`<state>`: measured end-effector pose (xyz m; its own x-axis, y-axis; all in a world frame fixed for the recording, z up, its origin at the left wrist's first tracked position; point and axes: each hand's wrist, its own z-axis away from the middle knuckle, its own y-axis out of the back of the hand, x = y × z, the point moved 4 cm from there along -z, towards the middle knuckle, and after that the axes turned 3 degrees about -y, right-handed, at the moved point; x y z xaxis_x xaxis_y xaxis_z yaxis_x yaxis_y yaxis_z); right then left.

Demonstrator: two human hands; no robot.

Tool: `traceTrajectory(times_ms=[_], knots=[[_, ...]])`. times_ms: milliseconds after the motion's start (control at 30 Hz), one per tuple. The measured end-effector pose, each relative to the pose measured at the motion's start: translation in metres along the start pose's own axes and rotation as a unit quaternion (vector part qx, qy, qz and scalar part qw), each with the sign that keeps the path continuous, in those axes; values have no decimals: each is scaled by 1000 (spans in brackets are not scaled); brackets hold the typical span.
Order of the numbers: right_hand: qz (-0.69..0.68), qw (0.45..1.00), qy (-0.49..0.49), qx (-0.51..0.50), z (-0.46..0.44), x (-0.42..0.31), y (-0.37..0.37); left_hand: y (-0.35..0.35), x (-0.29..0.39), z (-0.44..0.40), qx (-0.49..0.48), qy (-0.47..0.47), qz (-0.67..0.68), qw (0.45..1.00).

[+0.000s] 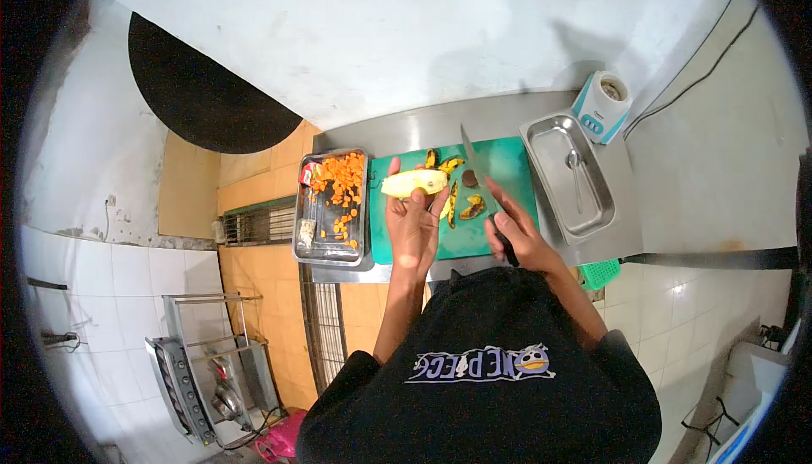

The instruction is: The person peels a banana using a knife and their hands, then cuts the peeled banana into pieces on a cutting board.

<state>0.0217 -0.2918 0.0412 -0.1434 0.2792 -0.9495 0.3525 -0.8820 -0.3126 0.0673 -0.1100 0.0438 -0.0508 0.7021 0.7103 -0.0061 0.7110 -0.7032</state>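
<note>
My left hand [412, 227] is closed around a peeled plantain [413, 182], pale yellow with a dark spot at its right end, held above the green cutting board [499, 155]. In my right hand [523, 234] is a kitchen knife [475, 158]. Its black handle sits in my fingers, and the long blade points up and away over the board. Yellow and black pieces of peel [471, 207] lie on the board between my hands. A small round brown thing [469, 178] rests beside the blade; what it is I cannot make out.
Left of the board, a metal tray [367, 210] holds cut carrots [342, 178] and small packets. A steel pan [545, 185] with a spoon [577, 181] stands at the right, near a white and blue blender base [603, 107]. The wall [406, 49] rises directly behind the steel table.
</note>
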Motion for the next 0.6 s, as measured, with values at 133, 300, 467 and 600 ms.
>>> traceTrajectory(times_ms=[133,300,467,600], knots=[[-84,995,-18,-45,-2,-3,-13,-10,-6,3,-12,25,-9,1000],[66,998,8,-16,-6,-3,-2,-10,-7,4,-13,84,8,996],[220,975,31,5,-1,-26,-3,-9,-5,4,-41,123,-11,992],[241,970,-10,-28,-3,-26,-8,-13,-12,10,-31,142,15,989]])
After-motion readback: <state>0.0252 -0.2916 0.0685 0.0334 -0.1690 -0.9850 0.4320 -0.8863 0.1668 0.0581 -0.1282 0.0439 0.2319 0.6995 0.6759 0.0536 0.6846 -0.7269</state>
